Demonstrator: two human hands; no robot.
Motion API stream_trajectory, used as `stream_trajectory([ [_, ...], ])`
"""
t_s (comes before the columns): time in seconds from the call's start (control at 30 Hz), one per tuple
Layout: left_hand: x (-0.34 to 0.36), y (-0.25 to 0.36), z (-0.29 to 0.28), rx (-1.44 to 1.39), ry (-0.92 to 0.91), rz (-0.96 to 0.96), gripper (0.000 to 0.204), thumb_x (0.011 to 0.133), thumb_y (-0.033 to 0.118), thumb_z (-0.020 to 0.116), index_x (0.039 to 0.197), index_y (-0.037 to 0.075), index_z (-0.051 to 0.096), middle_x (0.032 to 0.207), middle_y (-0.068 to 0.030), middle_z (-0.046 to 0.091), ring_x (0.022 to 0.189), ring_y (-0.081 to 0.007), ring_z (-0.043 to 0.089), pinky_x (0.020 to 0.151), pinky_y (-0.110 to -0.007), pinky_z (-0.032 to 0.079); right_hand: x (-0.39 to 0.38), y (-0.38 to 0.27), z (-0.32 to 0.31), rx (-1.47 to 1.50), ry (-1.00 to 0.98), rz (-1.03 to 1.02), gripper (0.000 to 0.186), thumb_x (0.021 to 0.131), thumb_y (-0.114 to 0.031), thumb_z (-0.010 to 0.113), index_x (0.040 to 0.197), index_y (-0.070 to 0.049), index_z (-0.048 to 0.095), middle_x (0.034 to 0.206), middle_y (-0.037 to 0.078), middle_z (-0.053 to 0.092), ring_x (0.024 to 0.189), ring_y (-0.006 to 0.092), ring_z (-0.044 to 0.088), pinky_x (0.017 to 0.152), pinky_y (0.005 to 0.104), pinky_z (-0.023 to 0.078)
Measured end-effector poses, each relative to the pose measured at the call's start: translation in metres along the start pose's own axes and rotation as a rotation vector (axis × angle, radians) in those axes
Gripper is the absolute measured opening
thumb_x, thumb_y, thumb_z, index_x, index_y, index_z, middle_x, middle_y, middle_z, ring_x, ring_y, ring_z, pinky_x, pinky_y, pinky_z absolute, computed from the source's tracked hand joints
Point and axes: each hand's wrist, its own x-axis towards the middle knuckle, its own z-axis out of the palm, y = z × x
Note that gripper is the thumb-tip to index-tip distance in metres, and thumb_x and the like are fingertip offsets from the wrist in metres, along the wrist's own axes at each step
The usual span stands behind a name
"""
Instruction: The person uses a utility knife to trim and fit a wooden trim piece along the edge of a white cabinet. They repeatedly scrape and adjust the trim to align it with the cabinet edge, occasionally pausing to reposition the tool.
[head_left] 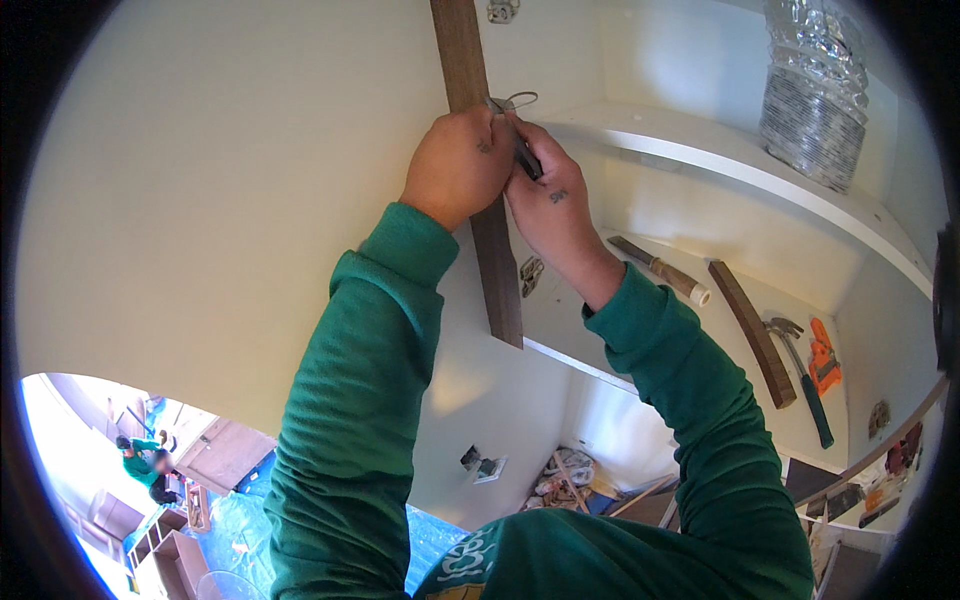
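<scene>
A long dark brown wooden strip (497, 285) runs upright in front of me against the pale cabinet. My left hand (460, 165) is closed around the strip's edge, its fingers mostly hidden behind the knuckles. Close against it, my right hand (550, 205) grips a slim dark tool (527, 158), whose kind I cannot make out. The tool's upper end meets the strip beside my left thumb. A thin curled loop (522, 97) sticks out just above both hands; whether it is a shaving or a wire is unclear.
On the right shelf lie a chisel (665, 272), a brown wood piece (752, 335), a claw hammer (803, 385) and an orange tool (824, 358). A foil duct (815, 100) stands on the curved upper shelf (700, 150). Far below left, another person (143, 465) is near blue sheeting (245, 515).
</scene>
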Motion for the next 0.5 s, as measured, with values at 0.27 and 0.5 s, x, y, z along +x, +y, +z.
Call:
stream_trajectory([
  [0.27,-0.005,-0.001,0.003,-0.067,0.061,0.012,0.036,0.099,0.027,0.055,0.081,-0.003,0.063,0.079,-0.0298,0.066,0.078,-0.0514,0.065,0.073,-0.057,0.053,-0.001,0.002,0.000,-0.011,0.002,-0.003,0.044,0.094,-0.005,0.061,0.137,0.003,0.058,0.115,0.029,0.070,0.107,0.0372,0.073,0.090,0.0394,0.057],
  [0.5,0.002,-0.002,0.002,-0.052,0.093,0.070,0.035,0.098,0.025,0.055,0.079,-0.003,0.063,0.079,-0.0301,0.065,0.078,-0.0515,0.064,0.071,-0.057,0.052,0.006,-0.004,-0.003,-0.015,-0.024,0.013,0.043,0.094,-0.005,0.060,0.136,0.004,0.059,0.113,0.029,0.070,0.105,0.0377,0.073,0.089,0.0390,0.057],
])
